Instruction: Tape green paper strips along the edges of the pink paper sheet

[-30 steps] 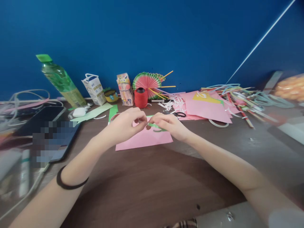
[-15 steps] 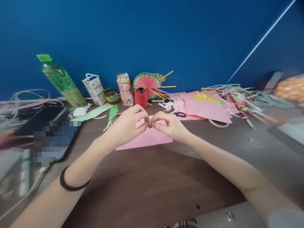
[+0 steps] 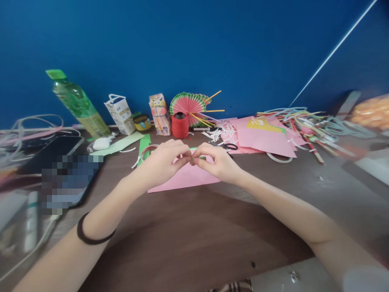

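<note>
Over a pink sheet of paper (image 3: 179,181), my left hand (image 3: 165,160) and my right hand (image 3: 217,162) meet fingertip to fingertip. Thumb and forefinger of each are pinched on a small thin green strip (image 3: 192,159), mostly hidden by the fingers; its material is hard to tell. Behind the hands stands a spool of red thread (image 3: 180,126). A pink and green folded paper fan (image 3: 188,104) leans against the wall. Black-handled scissors (image 3: 230,146) lie beyond my right hand. Left of my left hand is a piece of green paper (image 3: 144,144).
A green bottle (image 3: 80,103), a white carton (image 3: 120,114) and a small decorated box (image 3: 160,114) stand along the blue wall. Phones (image 3: 71,182) and cables lie at left. Stacked pink sheets (image 3: 264,140) and a heap of sticks and straws (image 3: 313,125) lie at right.
Both hands stay in nearly the same place, still pinching together. The fingertips have shifted slightly, and less green shows between them. Nothing else has visibly moved.
</note>
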